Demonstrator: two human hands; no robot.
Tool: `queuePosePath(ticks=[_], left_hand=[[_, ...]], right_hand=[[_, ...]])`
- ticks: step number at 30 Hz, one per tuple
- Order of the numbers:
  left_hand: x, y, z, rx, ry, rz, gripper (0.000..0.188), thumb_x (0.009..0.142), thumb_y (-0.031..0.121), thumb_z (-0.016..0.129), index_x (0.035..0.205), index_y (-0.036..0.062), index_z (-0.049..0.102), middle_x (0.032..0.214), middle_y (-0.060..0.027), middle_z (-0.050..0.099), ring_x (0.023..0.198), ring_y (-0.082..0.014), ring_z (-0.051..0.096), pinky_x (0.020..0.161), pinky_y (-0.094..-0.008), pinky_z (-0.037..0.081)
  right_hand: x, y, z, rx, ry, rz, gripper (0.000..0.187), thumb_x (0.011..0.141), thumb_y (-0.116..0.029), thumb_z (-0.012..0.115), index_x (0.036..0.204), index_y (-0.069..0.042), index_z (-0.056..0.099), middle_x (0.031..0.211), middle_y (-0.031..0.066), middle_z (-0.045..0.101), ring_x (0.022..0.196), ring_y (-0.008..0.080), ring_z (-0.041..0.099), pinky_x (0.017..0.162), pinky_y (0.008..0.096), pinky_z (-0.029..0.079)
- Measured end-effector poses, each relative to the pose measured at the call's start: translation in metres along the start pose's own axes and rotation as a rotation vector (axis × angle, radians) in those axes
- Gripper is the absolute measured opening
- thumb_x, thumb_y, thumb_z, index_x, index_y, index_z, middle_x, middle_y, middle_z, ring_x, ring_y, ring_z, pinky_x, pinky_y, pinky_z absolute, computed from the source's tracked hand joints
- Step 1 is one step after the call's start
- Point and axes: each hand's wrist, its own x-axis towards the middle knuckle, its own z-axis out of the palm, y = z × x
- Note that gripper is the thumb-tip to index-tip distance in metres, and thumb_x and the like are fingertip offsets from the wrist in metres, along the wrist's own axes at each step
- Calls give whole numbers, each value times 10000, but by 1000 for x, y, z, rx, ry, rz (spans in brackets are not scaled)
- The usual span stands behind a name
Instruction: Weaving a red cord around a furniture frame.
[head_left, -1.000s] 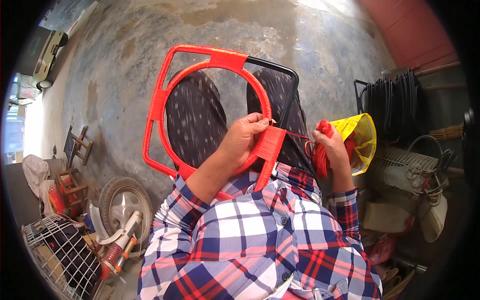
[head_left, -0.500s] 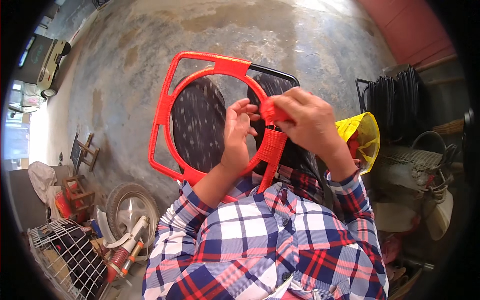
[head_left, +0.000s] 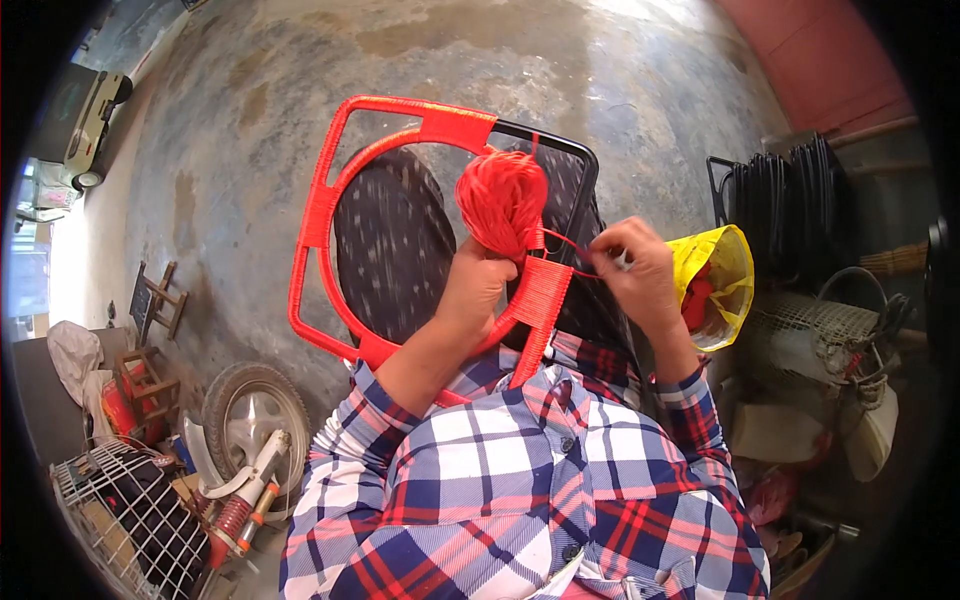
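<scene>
A square metal frame with a round ring inside it rests across my lap. Red cord is wound over most of it, while a black bar at the upper right is bare. My left hand is closed on the lower end of a thick bundle of red cord, held over the right part of the ring. To the right of the frame, my right hand pinches a thin red strand that runs from beside the ring. The exact grip of its fingertips is partly hidden.
At my right stands an open yellow bag with red material inside. Black metal frames are stacked behind it, near a wire-mesh roll. On the left lie a wheel, a wire basket and a small wooden stool.
The cord bundle has passed from my right hand to my left, which has closed around it. My right hand has moved right and down, drawing out a strand.
</scene>
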Motion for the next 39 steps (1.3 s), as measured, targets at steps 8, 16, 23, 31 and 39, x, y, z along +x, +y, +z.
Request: queuePosePath(ticks=[8,16,23,31,39], left_hand=[[-7,14,1,-49,-81,-138,322,827,63,562,1141,40,629,1053,-80,684,937,-205,645,854,-367,524],[-7,15,1,0,-13,-161,289,885,213,558,1101,44,648,1044,-71,689,931,-202,623,867,-380,493],[-9,17,9,10,57,-107,202,903,167,538,994,37,664,933,-82,697,792,-187,656,774,-340,521],[-9,19,4,-79,10,-144,269,938,154,564,1137,-11,640,1076,-149,697,937,-243,684,873,-379,543],[-12,25,10,-151,-61,-216,286,939,127,559,1187,-8,610,1119,-146,681,987,-263,673,911,-410,544]], right_hand=[[-9,-4,1,362,37,255,188,788,-34,718,974,-23,696,746,-15,570,681,62,569,602,215,447],[-7,-22,-4,329,-192,302,182,827,-95,754,959,8,683,721,-52,582,635,29,499,581,204,419],[1,-18,-3,425,146,305,72,878,-44,690,933,-1,675,750,-13,655,694,34,563,614,226,467],[-5,-10,6,63,-118,9,289,717,-26,756,984,-23,643,987,92,665,878,254,639,750,326,513],[3,-20,13,136,180,66,380,699,-62,795,1042,-23,636,1139,129,587,960,260,618,776,338,510]])
